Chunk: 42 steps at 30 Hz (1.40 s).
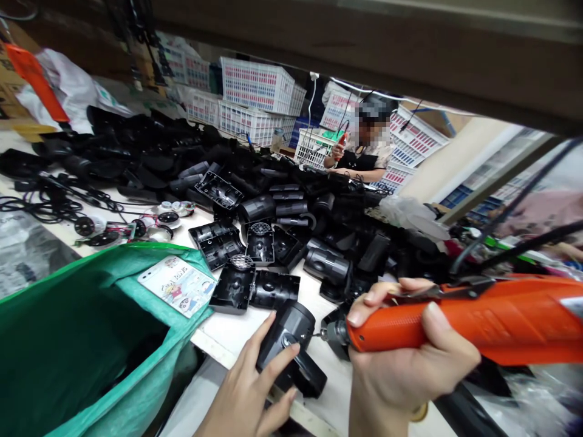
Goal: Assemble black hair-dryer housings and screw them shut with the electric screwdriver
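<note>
My left hand (257,379) grips a black plastic housing (296,321), shaped like a small hair dryer body with a stubby handle, at the table's front edge. Its fingers rest over the side and handle. In my right hand (410,364) is an orange electric screwdriver (410,321), held level with fingers wrapped round its body. The bit points left and reaches the housing's side; whether it touches a screw is too small to tell. Just behind lie open half shells (273,288) with round grilles.
A green bag (91,291) hangs open at the left edge, a printed card (177,285) on its rim. Black parts (150,152) heap across the table, with wired motors (168,218) at left. Another orange screwdriver (36,82) hangs at left. A co-worker (364,145) sits beyond, near white crates (255,85).
</note>
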Available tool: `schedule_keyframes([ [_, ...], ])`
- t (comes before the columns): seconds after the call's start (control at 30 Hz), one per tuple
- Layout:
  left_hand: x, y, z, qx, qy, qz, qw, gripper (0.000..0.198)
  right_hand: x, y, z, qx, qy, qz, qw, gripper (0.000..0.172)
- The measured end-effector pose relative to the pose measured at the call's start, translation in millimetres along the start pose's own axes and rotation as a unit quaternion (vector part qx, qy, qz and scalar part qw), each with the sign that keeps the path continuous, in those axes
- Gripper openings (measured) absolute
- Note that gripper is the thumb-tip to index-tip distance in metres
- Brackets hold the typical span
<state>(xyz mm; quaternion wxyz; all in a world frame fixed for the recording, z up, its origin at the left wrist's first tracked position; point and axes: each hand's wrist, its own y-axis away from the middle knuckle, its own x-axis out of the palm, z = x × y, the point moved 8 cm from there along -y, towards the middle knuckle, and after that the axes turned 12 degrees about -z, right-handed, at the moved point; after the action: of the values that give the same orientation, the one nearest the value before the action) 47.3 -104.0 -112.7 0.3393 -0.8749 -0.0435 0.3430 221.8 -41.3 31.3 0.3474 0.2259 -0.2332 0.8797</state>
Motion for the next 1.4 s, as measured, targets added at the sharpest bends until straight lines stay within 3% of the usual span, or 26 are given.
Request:
schedule_keyframes([
  [0.37,5.4,1,-1,0.011,-0.003,0.02,1.0,0.063,12,14,-20,0.068,-0.018,0.028,0.997,0.018],
  [0.67,6.6,1,1,0.004,-0.007,0.025,1.0,0.062,19,22,-26,0.053,0.006,0.044,0.998,0.016],
  [0.77,7.8,2,2,-0.007,-0.011,0.023,1.0,0.064,33,28,-26,0.035,0.017,0.102,0.994,0.013],
  [0.93,9.8,5,3,-0.029,-0.016,0.002,0.999,0.065,57,44,-45,0.062,0.064,0.244,0.966,0.013],
  [1.07,11.0,4,4,-0.032,-0.018,0.007,0.999,0.064,62,54,-53,0.052,0.095,0.301,0.947,0.015],
  [1.23,12.9,5,7,-0.038,-0.019,0.012,0.999,0.061,52,53,-48,0.038,0.073,0.272,0.959,0.012],
  [1.4,12.9,6,9,-0.03,0.003,0.011,0.999,0.062,34,31,-40,0.06,0.002,0.176,0.983,0.015],
])
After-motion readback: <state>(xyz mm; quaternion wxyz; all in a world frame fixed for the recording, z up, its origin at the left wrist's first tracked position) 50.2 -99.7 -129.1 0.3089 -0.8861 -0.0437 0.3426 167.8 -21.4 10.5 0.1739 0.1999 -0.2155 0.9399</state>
